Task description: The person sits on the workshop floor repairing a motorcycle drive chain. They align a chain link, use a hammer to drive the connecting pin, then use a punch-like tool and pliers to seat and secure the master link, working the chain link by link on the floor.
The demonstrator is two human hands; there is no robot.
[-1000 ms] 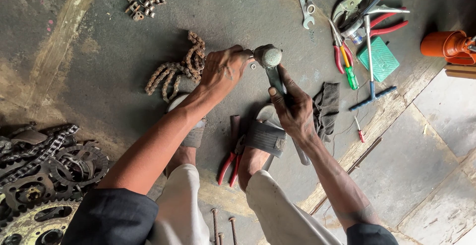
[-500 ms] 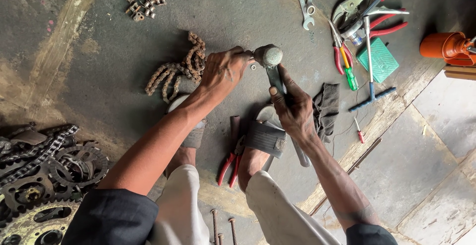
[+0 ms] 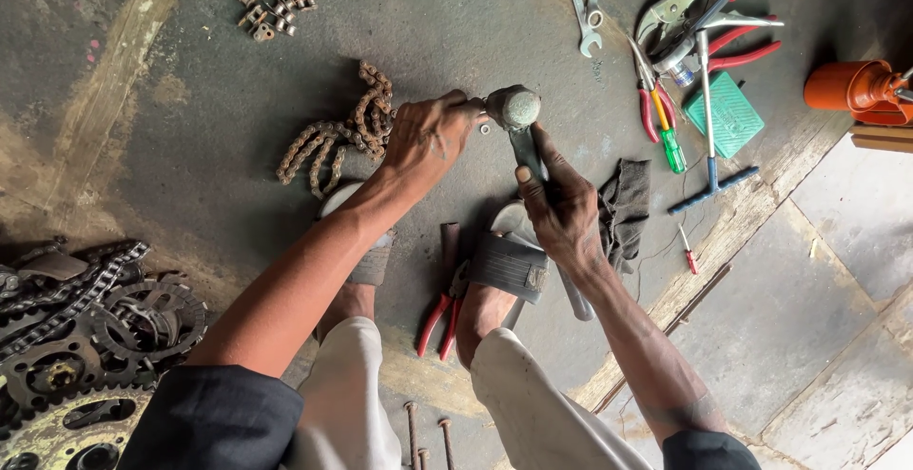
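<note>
My right hand [image 3: 561, 205] grips the metal handle of a hammer [image 3: 514, 108], whose round grey head rests low over the dark floor. My left hand [image 3: 430, 135] is beside the hammer head, fingertips pinched on a small metal piece on the floor; what the piece is I cannot tell. A rusty chain [image 3: 335, 135] lies coiled right behind my left hand. My two sandalled feet sit just below the hands.
Red-handled pliers [image 3: 440, 306] lie between my feet, a dark rag [image 3: 626, 205] right of my right hand. Spanners [image 3: 582, 4], pliers, a screwdriver [image 3: 668, 132], a green pad [image 3: 733, 113] and an orange can [image 3: 849, 88] sit upper right. Sprockets [image 3: 76, 356] pile at lower left, chain links [image 3: 276, 4] at top.
Both hands hold nearly the same pose. The hammer head stays by my left fingertips.
</note>
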